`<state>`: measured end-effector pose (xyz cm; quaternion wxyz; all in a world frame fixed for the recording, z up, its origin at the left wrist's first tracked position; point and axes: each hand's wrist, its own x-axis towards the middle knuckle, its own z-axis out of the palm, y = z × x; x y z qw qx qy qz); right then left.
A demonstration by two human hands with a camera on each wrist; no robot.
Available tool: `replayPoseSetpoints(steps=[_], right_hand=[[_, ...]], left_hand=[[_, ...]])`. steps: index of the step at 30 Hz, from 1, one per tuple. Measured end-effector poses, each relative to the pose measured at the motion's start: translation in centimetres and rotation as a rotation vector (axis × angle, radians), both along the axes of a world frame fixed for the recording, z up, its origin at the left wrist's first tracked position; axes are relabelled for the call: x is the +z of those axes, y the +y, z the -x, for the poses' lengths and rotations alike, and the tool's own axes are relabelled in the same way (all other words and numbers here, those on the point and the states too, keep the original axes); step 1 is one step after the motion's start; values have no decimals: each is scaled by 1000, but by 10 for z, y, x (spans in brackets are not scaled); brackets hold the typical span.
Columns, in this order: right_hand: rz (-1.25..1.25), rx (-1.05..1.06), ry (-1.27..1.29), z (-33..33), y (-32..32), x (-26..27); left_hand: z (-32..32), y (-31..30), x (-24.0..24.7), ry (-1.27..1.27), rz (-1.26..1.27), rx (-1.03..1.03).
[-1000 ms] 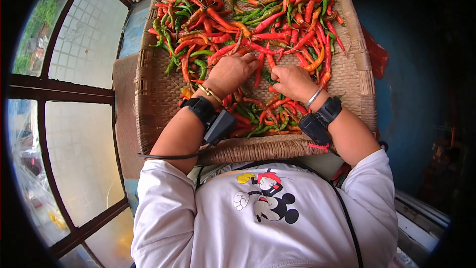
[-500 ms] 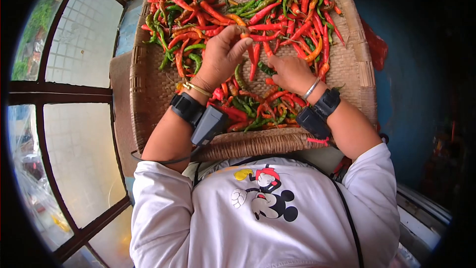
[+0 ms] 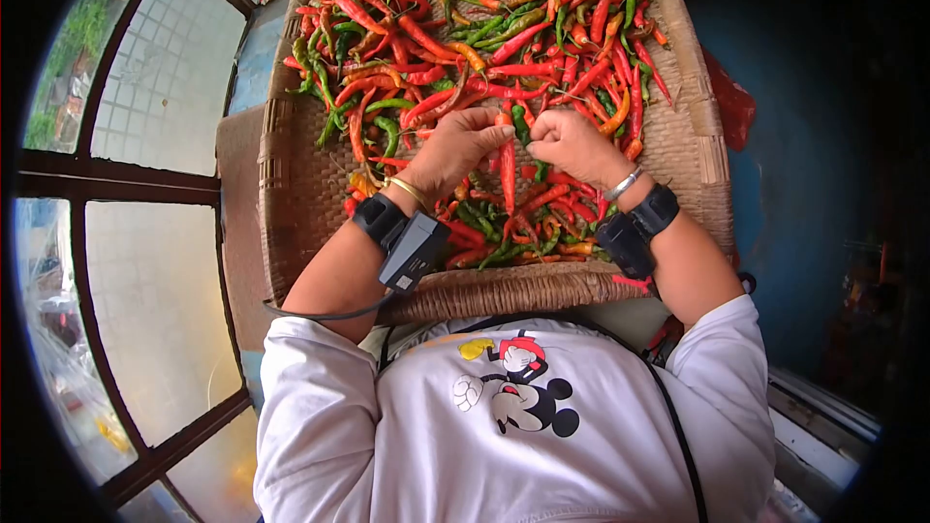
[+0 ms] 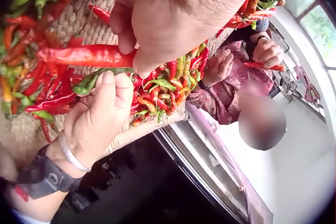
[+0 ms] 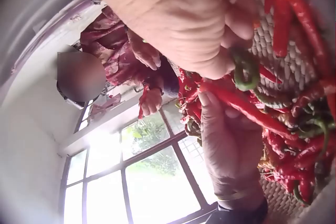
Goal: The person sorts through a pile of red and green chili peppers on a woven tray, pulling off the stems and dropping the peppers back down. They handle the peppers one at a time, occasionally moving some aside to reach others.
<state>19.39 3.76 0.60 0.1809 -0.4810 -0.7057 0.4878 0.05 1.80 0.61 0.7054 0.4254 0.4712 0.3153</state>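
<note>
My left hand [image 3: 449, 150] pinches a long red chili pepper [image 3: 508, 174] near its stem end, and the pepper points down toward my body. Close beside it, my right hand [image 3: 576, 149] has curled fingers around a green chili pepper [image 5: 245, 71], whose end sticks out past the thumb. In the left wrist view the green pepper [image 4: 85, 84] lies just under the red one [image 4: 86, 55], with the two hands almost meeting. Both hands are over a shallow woven basket [image 3: 702, 150], between a large far heap of mixed peppers [image 3: 528, 68] and a smaller near pile [image 3: 484, 232].
Across the basket another person in a patterned top [image 4: 226, 87] holds a red pepper [image 4: 265, 66]. A paned window [image 3: 160, 271] runs along the left. A red plastic bag [image 3: 728, 102] hangs by the basket's right side.
My left hand rose from the heap, then came down toward my right hand, and the red pepper now shows fully in its pinch. The right hand has shifted only slightly.
</note>
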Motion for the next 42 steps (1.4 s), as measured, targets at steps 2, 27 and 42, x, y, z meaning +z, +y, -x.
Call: replayPoseSetpoints(steps=[2, 27, 42], right_hand=[[147, -11, 104, 5, -5, 5], [176, -45, 110, 10, -10, 2], [152, 39, 178, 10, -8, 14]], left_hand=[[-4, -1, 2, -18, -7, 5], [-6, -6, 0, 585, -706, -263], [3, -4, 26, 1190, -1087, -449]])
